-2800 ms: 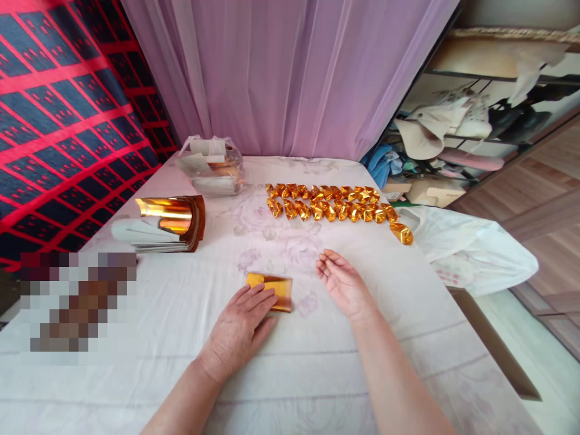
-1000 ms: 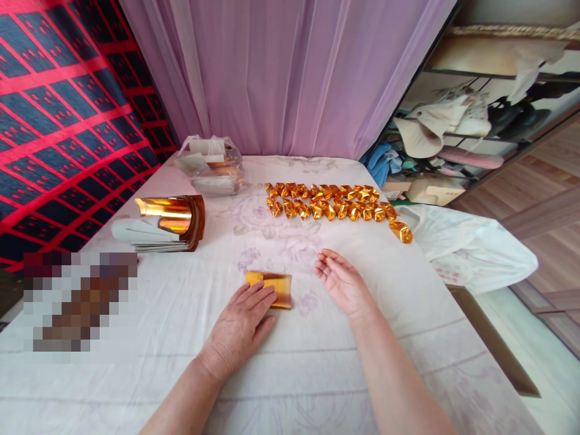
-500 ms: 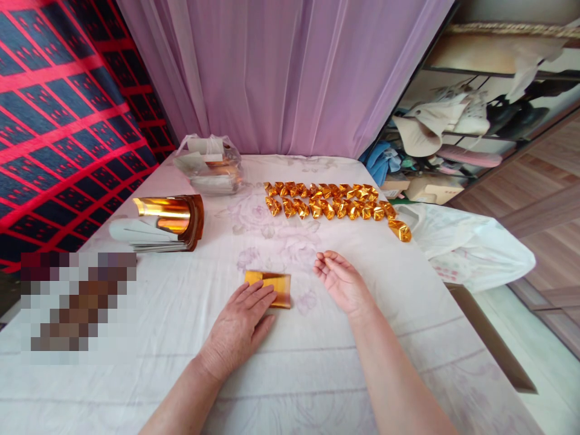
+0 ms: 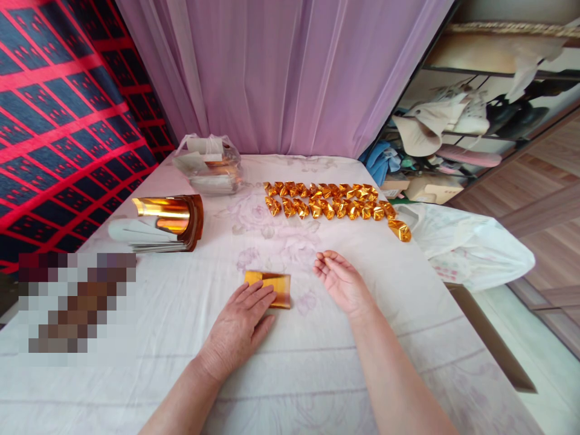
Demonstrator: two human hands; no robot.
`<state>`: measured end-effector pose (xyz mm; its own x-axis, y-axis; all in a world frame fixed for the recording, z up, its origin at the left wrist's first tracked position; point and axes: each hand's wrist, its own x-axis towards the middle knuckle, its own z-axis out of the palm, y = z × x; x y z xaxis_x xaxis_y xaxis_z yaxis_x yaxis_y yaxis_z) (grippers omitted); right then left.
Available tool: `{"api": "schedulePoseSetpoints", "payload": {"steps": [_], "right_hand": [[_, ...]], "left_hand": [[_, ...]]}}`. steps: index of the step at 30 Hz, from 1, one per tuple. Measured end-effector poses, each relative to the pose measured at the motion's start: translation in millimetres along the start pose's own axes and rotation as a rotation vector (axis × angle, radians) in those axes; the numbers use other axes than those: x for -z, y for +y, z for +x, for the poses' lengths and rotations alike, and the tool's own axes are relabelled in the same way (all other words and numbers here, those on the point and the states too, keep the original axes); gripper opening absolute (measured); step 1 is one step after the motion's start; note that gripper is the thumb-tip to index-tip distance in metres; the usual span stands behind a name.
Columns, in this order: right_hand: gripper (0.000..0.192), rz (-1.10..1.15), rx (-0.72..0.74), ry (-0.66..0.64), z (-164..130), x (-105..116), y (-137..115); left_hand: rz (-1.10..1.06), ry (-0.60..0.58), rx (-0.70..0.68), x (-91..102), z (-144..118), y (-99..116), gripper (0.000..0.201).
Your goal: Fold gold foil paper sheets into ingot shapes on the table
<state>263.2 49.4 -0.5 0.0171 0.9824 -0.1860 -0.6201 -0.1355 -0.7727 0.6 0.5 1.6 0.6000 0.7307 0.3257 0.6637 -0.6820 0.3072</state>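
A gold foil sheet (image 4: 281, 290) lies flat on the tablecloth, with a folded layer showing along its far part. My left hand (image 4: 247, 311) rests on its left and near side, fingers stretched out and flat, hiding part of it. To the right, my right hand (image 4: 339, 279) is held apart from the sheet with its fingers curled and the thumb against the index finger. I see nothing between those fingertips. Farther back, folded gold foil pieces (image 4: 339, 208) form two rows, and one more piece (image 4: 399, 230) sits at their right end.
A curved stack of gold foil sheets (image 4: 167, 223) stands at the left, in front of a clear plastic bag (image 4: 212, 169) of more sheets. A white plastic bag (image 4: 480, 244) hangs by the table's right edge, near a shoe shelf (image 4: 471, 136). Something at far left is blurred out.
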Motion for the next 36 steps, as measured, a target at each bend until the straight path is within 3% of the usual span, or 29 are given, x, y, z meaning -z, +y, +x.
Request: {"api": "schedulePoseSetpoints", "payload": {"steps": [25,33,36], "right_hand": [[0.026,-0.091,0.016,-0.001,-1,-4,0],[0.023,-0.528,0.161,-0.055,-9,-14,12],[0.011,-0.868,0.382,-0.037,-11,-21,19]], "left_hand": [[-0.008,0.010,0.007,-0.6,1,0,0.036],[-0.020,0.001,0.018,0.3,2,0,0.036],[-0.007,0.003,0.010,0.3,2,0,0.036]]}}
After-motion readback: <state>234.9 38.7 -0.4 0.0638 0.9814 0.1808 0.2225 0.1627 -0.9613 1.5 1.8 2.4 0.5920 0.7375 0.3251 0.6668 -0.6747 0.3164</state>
